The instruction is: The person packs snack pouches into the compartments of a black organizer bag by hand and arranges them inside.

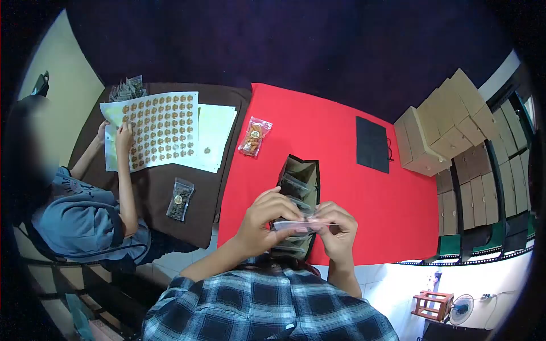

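Red tablecloth [375, 210] below grip, left hand [266, 220] and right hand [338, 232] pinch clear plastic pouch [290, 225], likely light, slippery, best edge-held.

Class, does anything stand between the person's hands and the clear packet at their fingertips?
Nothing visible does: the left hand and right hand both hold the clear packet directly. In this view they cover part of the open container.

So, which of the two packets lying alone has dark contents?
The packet on the brown cloth; the other packet, on the red cloth, holds orange-brown pieces.
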### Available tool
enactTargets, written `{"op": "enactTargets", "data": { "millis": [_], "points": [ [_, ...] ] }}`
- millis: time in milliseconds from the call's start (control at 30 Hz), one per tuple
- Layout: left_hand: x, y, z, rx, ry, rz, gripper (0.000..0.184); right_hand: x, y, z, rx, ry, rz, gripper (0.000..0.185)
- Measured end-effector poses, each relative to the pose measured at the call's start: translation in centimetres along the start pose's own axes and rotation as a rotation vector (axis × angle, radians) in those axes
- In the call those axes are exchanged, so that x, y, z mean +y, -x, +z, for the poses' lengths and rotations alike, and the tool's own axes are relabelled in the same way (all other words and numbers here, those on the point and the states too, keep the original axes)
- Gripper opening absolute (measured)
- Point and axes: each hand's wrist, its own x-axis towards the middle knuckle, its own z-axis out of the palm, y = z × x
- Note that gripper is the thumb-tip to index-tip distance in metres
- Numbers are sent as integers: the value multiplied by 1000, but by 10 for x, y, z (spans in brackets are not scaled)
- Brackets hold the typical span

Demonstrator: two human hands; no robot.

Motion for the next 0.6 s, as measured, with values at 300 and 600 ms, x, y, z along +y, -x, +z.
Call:
{"op": "enactTargets", "data": {
  "millis": [300, 600],
  "points": [
    [4, -1, -6, -18, 35, -129, 14, -8, -6, -6, -46, 59, 75, 15],
    [17, 4, -10, 279, 257, -25, 41, -36, -9, -25, 95, 234, 30, 14]
  ]
}}
